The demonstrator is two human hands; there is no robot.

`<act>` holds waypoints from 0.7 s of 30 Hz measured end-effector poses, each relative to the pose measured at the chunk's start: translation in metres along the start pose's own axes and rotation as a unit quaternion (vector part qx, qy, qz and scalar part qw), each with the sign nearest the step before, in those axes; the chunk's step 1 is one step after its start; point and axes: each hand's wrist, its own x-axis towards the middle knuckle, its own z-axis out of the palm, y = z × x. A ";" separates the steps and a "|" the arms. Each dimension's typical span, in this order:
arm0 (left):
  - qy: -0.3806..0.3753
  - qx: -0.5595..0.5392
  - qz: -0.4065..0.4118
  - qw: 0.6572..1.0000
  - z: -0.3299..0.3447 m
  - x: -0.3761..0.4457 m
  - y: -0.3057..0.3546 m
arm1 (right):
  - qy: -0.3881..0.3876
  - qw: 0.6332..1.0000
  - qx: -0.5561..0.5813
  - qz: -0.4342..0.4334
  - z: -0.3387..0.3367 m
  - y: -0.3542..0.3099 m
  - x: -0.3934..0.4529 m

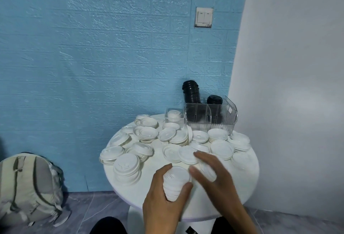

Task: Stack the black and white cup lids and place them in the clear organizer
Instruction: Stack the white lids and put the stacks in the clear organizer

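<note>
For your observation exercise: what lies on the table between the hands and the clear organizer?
Head view: loose white lids and short piles of them cover that stretch.

Left hand (pixel 163 194) curled in a grip, right hand (pixel 214 174) fingers spread.

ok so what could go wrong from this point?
1. The left hand grips a tall stack of white lids sideways; the right hand reaching in beside it could knock lids loose.
2. Loose white lid piles crowd the round table up to its edge, so a sweep of either arm may push some off.
3. The clear organizer already holds black lid stacks, one leaning; space for white stacks looks tight.
</note>
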 end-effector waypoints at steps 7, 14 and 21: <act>-0.007 -0.002 -0.003 1.000 -0.001 -0.001 -0.001 | 0.052 0.976 -0.188 0.101 -0.033 0.059 0.025; -0.006 -0.003 0.003 1.000 -0.002 0.000 -0.001 | 0.046 0.970 -0.214 0.102 -0.026 0.070 0.024; -0.017 -0.010 -0.004 1.000 -0.002 0.001 -0.002 | 0.053 0.973 -0.198 0.107 -0.029 0.064 0.024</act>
